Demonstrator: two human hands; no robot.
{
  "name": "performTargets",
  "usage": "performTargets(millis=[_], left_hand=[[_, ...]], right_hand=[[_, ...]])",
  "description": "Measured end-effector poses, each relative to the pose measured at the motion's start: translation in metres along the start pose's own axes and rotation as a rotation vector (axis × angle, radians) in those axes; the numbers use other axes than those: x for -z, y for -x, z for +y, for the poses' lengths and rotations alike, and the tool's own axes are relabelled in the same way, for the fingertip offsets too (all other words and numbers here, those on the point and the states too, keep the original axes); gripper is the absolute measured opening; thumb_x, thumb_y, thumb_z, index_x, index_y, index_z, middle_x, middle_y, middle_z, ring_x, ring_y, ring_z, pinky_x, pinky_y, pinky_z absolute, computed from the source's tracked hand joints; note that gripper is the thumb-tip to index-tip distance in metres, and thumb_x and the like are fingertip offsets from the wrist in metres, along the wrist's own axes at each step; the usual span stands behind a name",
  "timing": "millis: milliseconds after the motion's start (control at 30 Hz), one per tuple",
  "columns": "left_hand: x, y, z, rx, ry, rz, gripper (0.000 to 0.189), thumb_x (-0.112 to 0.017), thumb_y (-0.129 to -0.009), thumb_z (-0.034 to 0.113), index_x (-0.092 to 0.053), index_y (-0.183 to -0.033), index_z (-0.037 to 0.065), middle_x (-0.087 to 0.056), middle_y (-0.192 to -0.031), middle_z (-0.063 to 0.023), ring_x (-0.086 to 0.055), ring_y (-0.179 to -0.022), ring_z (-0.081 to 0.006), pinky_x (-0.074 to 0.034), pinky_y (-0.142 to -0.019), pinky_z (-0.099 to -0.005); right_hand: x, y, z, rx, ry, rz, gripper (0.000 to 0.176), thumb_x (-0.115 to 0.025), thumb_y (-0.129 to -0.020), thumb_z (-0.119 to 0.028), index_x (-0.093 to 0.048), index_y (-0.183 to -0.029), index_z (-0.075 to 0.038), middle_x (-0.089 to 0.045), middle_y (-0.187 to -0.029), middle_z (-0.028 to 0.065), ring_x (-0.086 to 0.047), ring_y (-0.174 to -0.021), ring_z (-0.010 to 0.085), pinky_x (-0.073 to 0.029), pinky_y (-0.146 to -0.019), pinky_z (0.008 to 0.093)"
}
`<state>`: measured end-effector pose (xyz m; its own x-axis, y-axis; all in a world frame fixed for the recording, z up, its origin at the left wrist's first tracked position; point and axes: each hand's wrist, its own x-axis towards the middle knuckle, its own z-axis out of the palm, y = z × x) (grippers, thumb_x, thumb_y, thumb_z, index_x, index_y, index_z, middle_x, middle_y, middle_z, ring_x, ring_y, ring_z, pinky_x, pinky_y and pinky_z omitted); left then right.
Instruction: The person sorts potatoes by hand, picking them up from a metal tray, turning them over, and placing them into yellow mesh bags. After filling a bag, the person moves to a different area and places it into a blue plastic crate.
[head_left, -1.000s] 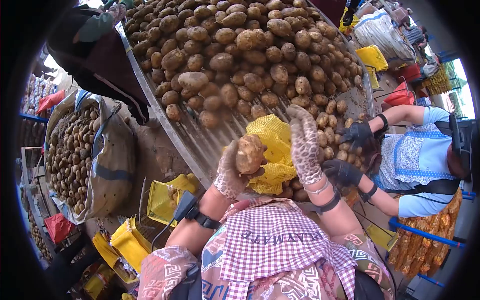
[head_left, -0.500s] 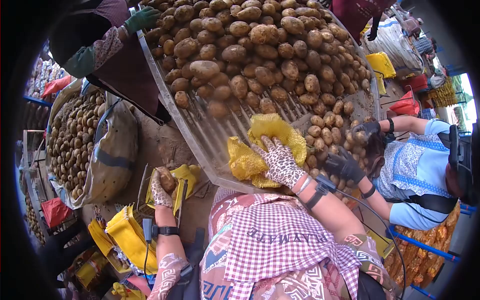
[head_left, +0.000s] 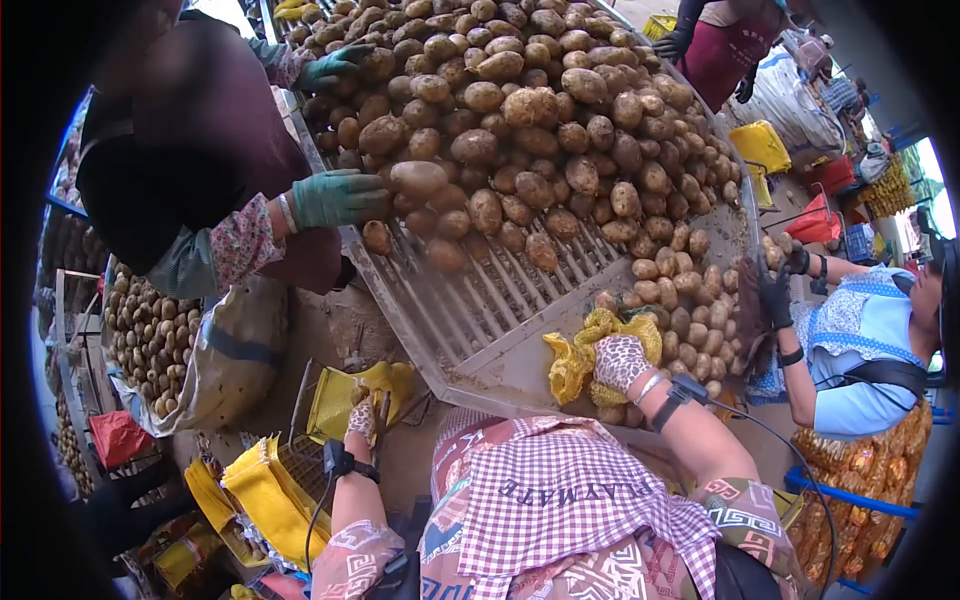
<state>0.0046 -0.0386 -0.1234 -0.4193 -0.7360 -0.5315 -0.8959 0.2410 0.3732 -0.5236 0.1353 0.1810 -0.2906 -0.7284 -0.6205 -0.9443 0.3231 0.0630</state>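
The right hand (head_left: 622, 360), in a leopard-print glove, is clenched on a bunched yellow net bag (head_left: 570, 362). The bag lies at the near corner of the sorting table (head_left: 470, 352), and the gloved fingers are curled into its mesh. Small potatoes (head_left: 672, 292) lie touching the bag on its far side and to its right. A black wrist strap (head_left: 672, 394) with a cable running from it sits just behind the glove.

The left hand (head_left: 362, 418), gloved the same way, is down beside the table. Its fingers point into the mouth of a second yellow net bag (head_left: 345, 392), which is held open below the table edge. The view does not show whether those fingers are spread or gripping anything. A black band (head_left: 340, 460) with a cable circles that wrist.

The person's checked apron (head_left: 560, 500) bears the word "PLAYMATE" in dark capitals, upside down in this view.

Further out, the table's slatted metal bed (head_left: 480, 285) carries a big heap of potatoes (head_left: 540, 120). At its left side a co-worker's green-gloved hand (head_left: 335, 197) touches a large potato (head_left: 418, 177). At the right edge another person's black-gloved hand (head_left: 775, 297) is among the small potatoes. A large open sack of potatoes (head_left: 150, 335) stands on the ground to the left, and flat yellow net bags (head_left: 262, 490) lie below it.
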Motion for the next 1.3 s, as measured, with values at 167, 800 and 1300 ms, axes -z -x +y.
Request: performTargets(millis=[167,800,1300], left_hand=[[0.063,0.035,0.047,0.012,-0.008,0.039,0.032,-0.039,-0.096,0.011,-0.055,-0.124,0.004,-0.061,-0.112,-0.025,-0.06,-0.103,-0.0375,-0.049,-0.084,-0.0443],[0.161,0.111,0.228,0.276,0.556,0.507,0.031,-0.058,-0.09,0.011,-0.061,-0.119,0.0,-0.068,-0.108,-0.0164,-0.064,-0.103,-0.0246,-0.048,-0.089,-0.0343],[0.224,0.009,0.42,-0.085,2.066,-0.591,0.059,-0.061,-0.087,0.049,-0.051,-0.13,0.009,-0.059,-0.123,-0.0127,-0.058,-0.112,-0.0293,-0.052,-0.088,-0.0459]], right_hand=[[0.039,0.01,0.019,0.476,-0.262,-0.192,0.063,-0.069,-0.078,-0.039,-0.052,-0.131,-0.01,-0.056,-0.125,0.0184,-0.053,-0.118,0.0321,-0.041,-0.101,0.0407],[0.245,-0.168,0.002,0.294,-0.229,1.057,0.07,-0.069,-0.073,-0.018,-0.043,-0.137,-0.008,-0.04,-0.141,0.0203,-0.037,-0.131,0.0361,-0.031,-0.11,0.0424],[0.153,-0.054,-0.033,0.756,-1.003,0.518,0.063,-0.082,-0.068,-0.027,-0.056,-0.122,-0.007,-0.057,-0.117,0.0152,-0.052,-0.117,0.0322,-0.04,-0.103,0.0408]])
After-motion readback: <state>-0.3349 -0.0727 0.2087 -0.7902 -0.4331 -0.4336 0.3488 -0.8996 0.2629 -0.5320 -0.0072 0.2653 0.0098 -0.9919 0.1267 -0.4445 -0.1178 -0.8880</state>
